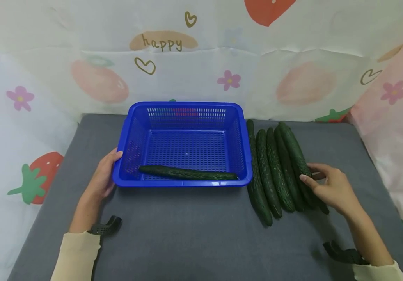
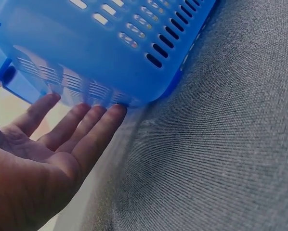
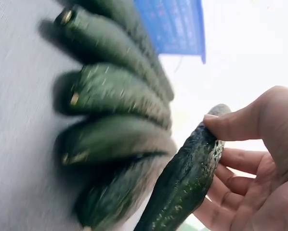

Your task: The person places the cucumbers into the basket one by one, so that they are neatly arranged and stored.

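My left hand (image 1: pixel 103 173) holds the left side of a blue plastic basket (image 1: pixel 248 156), thumb at the rim. In the left wrist view its fingers (image 2: pixel 98 132) touch the basket's outer wall. One cucumber (image 1: pixel 187 173) lies lengthwise inside, along the near wall. At the right, my right hand (image 1: pixel 332 189) pinches another cucumber (image 3: pixel 182 178) between thumb and fingers. This one is tilted and raised off the cloth, over the right end of a row of several cucumbers (image 1: pixel 262 175). The row lies side by side, right of the basket.
A grey cloth (image 1: pixel 187 234) covers the table. Behind it hangs a white printed sheet (image 1: pixel 194 78) with fruit, hearts and flowers, which also runs down both sides. Dark curved wrist mounts (image 1: pixel 343 253) sit on both forearms.
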`<state>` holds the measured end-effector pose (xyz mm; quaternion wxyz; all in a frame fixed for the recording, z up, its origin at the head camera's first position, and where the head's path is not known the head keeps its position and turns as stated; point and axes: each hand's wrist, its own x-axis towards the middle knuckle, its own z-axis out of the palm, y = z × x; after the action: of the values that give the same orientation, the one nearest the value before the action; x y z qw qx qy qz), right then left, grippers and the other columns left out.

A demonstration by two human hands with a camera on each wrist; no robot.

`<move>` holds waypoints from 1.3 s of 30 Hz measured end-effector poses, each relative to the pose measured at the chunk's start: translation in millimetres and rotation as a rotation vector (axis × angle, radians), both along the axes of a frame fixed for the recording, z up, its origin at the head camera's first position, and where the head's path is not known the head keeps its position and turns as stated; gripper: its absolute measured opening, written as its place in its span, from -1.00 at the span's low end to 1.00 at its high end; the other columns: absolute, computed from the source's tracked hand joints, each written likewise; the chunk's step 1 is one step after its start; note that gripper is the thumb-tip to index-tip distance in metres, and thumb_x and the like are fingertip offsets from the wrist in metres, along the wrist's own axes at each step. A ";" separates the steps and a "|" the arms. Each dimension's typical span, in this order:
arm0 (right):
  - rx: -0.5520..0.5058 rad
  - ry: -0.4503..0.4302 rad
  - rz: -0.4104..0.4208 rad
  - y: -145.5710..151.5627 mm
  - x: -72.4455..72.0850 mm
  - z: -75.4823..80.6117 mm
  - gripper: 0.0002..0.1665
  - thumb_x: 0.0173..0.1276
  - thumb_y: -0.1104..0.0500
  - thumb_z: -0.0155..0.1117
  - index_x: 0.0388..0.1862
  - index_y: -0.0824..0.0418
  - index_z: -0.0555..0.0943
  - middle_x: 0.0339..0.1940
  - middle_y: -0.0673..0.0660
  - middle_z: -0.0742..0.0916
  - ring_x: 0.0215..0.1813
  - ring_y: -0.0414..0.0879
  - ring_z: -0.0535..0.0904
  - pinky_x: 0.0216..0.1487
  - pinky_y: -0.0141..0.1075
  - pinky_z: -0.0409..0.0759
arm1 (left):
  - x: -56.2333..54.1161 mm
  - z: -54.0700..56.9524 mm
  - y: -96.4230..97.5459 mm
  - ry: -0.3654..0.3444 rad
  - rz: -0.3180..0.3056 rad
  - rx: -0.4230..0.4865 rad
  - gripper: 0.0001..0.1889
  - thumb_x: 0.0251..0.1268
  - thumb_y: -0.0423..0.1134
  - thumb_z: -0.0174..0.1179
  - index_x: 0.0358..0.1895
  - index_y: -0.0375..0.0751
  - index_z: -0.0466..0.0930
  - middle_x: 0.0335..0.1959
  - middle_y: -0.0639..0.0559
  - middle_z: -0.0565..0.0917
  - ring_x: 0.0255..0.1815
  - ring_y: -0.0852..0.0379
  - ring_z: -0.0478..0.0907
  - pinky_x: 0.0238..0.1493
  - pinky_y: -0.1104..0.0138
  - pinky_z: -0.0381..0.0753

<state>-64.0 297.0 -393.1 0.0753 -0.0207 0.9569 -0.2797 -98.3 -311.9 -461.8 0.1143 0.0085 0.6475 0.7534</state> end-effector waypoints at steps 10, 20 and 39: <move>-0.080 0.084 0.070 -32.9 -4.2 9.9 -0.37 0.56 0.02 0.35 0.47 0.29 0.52 0.24 0.42 0.71 -0.01 0.16 0.71 -0.11 -0.05 0.65 | 1.2 1.2 -2.0 -0.001 0.014 0.006 -0.51 0.76 -0.03 -0.12 0.51 -0.22 0.22 0.07 0.17 0.74 0.00 0.26 0.75 -0.03 0.38 0.78; -0.141 0.224 0.157 -63.2 -8.7 16.7 -0.46 0.50 0.12 0.43 0.40 0.22 0.60 0.21 0.24 0.75 0.01 -0.45 0.53 -0.20 -0.43 0.63 | -0.9 1.7 0.6 0.005 0.047 0.039 -0.69 0.74 -0.08 -0.11 0.35 -0.05 0.39 -0.01 0.18 0.78 -0.05 0.26 0.76 -0.07 0.38 0.78; -0.187 0.291 0.330 -123.4 -27.3 35.9 -0.52 0.48 0.17 0.43 0.35 0.15 0.66 0.17 0.09 0.77 0.05 -0.07 0.66 -0.07 -0.21 0.76 | -0.7 4.0 -1.1 -0.027 -0.009 0.025 -0.29 0.74 -0.06 -0.09 0.68 -0.40 -0.09 0.17 0.21 0.68 0.14 0.28 0.72 0.07 0.37 0.77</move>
<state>-91.3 173.6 -357.2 -0.0211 -0.2241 0.9112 -0.3452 -99.0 -313.0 -457.8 0.1264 0.0026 0.6363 0.7610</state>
